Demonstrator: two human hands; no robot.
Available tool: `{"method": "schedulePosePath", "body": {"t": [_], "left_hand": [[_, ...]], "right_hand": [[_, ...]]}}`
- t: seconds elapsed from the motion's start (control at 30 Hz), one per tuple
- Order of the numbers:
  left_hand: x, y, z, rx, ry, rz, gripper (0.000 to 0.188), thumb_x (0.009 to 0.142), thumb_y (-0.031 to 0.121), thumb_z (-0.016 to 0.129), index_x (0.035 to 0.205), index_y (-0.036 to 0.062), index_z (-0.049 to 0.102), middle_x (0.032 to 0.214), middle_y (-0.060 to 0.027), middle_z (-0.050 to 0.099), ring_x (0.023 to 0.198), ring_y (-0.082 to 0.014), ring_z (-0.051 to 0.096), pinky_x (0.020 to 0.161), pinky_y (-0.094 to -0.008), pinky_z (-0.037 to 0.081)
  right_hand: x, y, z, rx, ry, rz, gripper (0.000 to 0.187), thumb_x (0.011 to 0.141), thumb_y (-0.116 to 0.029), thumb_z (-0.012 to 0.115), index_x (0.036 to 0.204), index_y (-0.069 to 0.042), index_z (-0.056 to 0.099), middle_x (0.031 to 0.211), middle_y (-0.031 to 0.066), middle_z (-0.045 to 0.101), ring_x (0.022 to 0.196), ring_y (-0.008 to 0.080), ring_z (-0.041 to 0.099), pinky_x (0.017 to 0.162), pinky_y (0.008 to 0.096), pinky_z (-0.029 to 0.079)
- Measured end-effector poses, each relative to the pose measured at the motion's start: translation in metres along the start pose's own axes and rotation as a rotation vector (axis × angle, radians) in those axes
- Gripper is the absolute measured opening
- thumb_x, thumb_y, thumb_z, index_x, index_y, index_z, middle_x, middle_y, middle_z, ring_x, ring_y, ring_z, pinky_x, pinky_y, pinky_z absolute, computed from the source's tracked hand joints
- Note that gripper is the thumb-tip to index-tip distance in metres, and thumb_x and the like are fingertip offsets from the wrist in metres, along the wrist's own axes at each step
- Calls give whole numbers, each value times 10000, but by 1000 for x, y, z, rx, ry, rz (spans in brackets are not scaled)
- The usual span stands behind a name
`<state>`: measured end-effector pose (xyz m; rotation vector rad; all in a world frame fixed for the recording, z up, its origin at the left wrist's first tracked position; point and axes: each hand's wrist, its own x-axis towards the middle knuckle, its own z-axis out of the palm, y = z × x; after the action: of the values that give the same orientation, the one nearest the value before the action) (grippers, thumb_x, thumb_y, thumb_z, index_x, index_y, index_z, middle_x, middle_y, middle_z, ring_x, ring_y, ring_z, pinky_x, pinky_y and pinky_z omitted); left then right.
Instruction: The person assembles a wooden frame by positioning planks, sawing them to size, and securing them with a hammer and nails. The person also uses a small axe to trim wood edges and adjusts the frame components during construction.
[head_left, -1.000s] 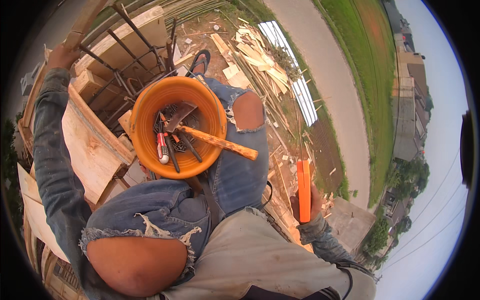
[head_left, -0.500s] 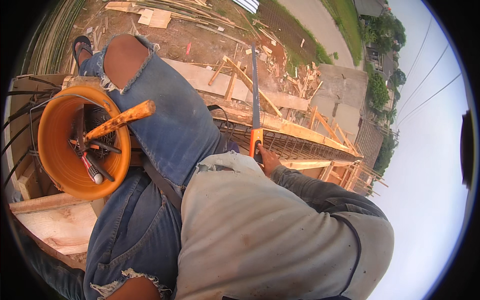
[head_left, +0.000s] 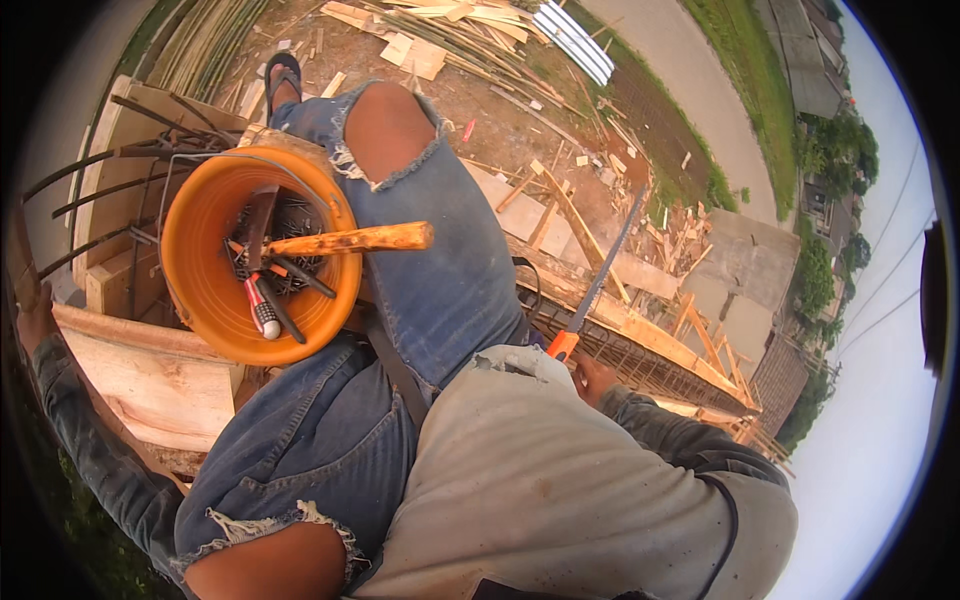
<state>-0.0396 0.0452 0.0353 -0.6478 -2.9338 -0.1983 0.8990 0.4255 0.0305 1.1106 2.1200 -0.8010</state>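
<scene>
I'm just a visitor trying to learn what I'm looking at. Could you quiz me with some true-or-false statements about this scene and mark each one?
1. A wooden-handled tool sticks out past the rim of the bucket. True.
2. Both hands are empty. False: the right hand holds an orange-handled saw.
3. The jeans are torn at the knees. True.
4. The saw's blade is inside the bucket. False: it is apart from the bucket, off to the person's right.
5. A tool with a partly red handle lies in the bucket. True.
6. The footwear in view is a boot. False: it is a dark open sandal.
</scene>
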Motion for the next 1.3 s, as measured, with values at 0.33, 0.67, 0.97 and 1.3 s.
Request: {"method": "schedulePosePath", "body": {"t": [0.33,0.67,0.97,1.3], "left_hand": [[-95,211,-51,-45,291,-195,530,734,205,672,1222,49,537,1155,-208,573,1087,-392,561,930,-462,463],[-153,275,-84,-200,321,-30,557,669,165,731,1154,-6,516,1019,-208,582,976,-394,583,838,-460,484],[-173,293,-88,-448,72,17,648,667,379,814,1076,-28,519,910,-214,641,851,-384,654,743,-423,527],[-200,297,-118,-384,-53,92,626,682,329,801,1107,-34,520,967,-210,634,909,-364,643,787,-416,519]], "right_hand": [[233,-300,-283,74,966,-1228,402,818,85,632,1201,20,526,987,162,634,857,237,627,753,333,512],[198,-622,-360,-1132,1063,-1594,959,617,-243,842,1437,-99,366,1388,164,450,1297,335,422,1063,479,353],[244,-607,-368,-1113,501,-1654,662,614,-356,752,1155,-40,537,940,128,600,916,306,600,795,417,448],[244,-564,-352,-963,407,-1674,650,611,-353,749,1143,-41,541,1001,132,603,932,301,598,819,403,448]]}}
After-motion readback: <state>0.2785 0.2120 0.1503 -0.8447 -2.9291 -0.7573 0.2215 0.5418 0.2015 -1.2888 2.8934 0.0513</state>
